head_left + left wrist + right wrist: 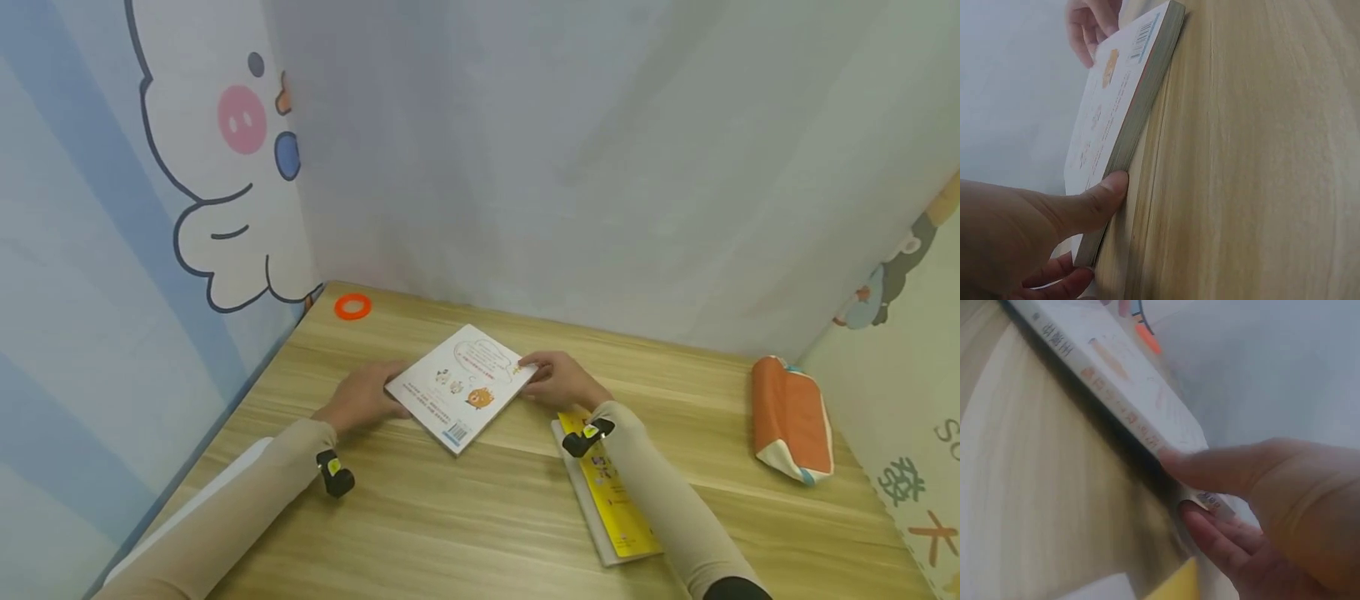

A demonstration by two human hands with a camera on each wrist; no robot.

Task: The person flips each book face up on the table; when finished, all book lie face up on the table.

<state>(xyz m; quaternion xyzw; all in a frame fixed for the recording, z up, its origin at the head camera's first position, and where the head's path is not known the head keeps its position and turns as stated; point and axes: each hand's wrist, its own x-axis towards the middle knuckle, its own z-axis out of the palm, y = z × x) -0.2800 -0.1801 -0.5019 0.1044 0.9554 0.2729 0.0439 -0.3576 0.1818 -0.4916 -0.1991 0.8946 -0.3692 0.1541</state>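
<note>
A white paperback book [450, 385] with a barcode and small cartoon drawings faces up between the two hands, near the middle of the table. My left hand [366, 398] grips its left corner; in the left wrist view the thumb [1113, 186] lies against the page edges, other fingers beyond the corner. At the opposite corner my right hand [562, 379] pinches the book, thumb [1179, 465] at the printed spine and fingers [1210, 534] underneath. A dark gap or shadow runs below the spine. Whether the book touches the table fully cannot be told.
A yellow book [618, 508] lies on a pale one [581, 492], partly under the right forearm. An orange ring [352, 307] lies at the back left corner, an orange and white pouch [791, 421] at the right. Something white [195, 500] shows beside the left sleeve. Curtains border the wooden table [420, 525].
</note>
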